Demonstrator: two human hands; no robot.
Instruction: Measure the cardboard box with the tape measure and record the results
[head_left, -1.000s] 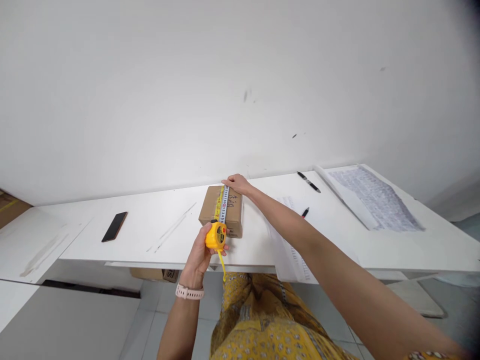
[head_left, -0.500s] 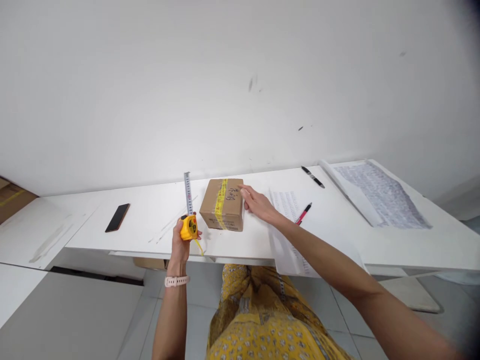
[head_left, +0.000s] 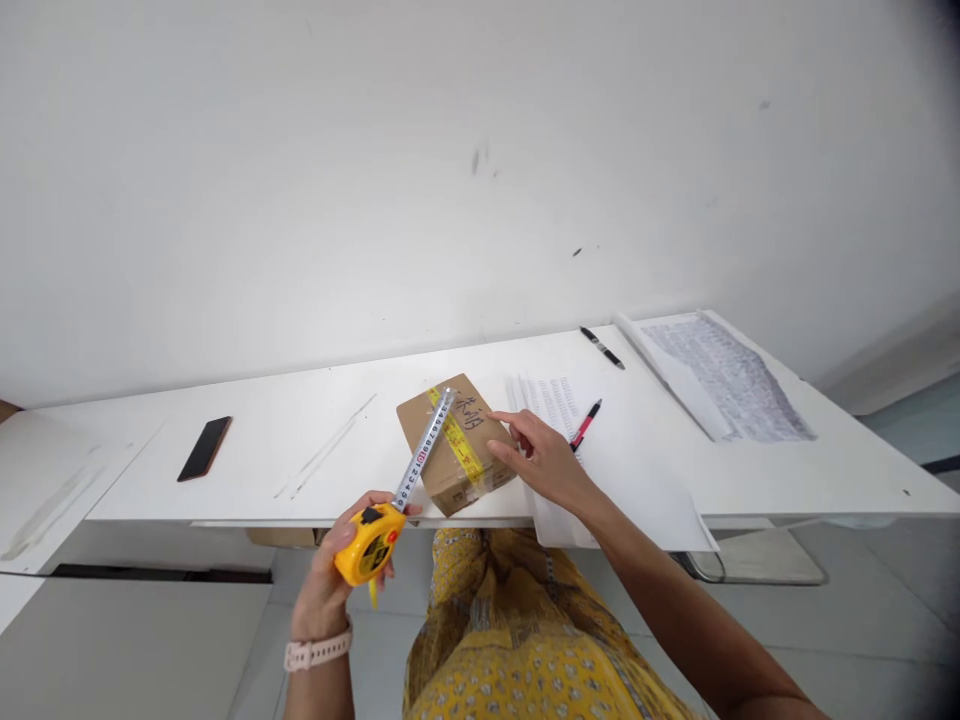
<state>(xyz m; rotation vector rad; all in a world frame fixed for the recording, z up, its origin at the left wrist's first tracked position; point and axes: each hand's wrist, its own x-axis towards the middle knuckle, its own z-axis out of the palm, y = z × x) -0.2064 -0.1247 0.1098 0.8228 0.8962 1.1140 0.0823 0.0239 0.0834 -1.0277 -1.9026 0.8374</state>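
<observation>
A small cardboard box [head_left: 441, 470] with a yellow tape strip and black handwriting sits turned at an angle near the front edge of the white table [head_left: 300, 440]. My left hand [head_left: 330, 580] grips a yellow tape measure [head_left: 369, 544] just off the table's front edge. Its blade [head_left: 424, 448] is drawn out and slants up across the box's top. My right hand [head_left: 541, 460] rests on the box's right side, with the index finger stretched along the top edge.
A dark phone [head_left: 204, 448] lies on the table at the left. A printed sheet [head_left: 555, 410] with a red pen [head_left: 585, 424] on it lies right of the box. A black pen [head_left: 601, 347] and a large printed sheet [head_left: 720, 374] lie further right, below a white wall.
The box has been turned to an angle and drawn toward the front edge. The tape measure came back from the left and down, its blade now over the box. My right hand stayed at the box.
</observation>
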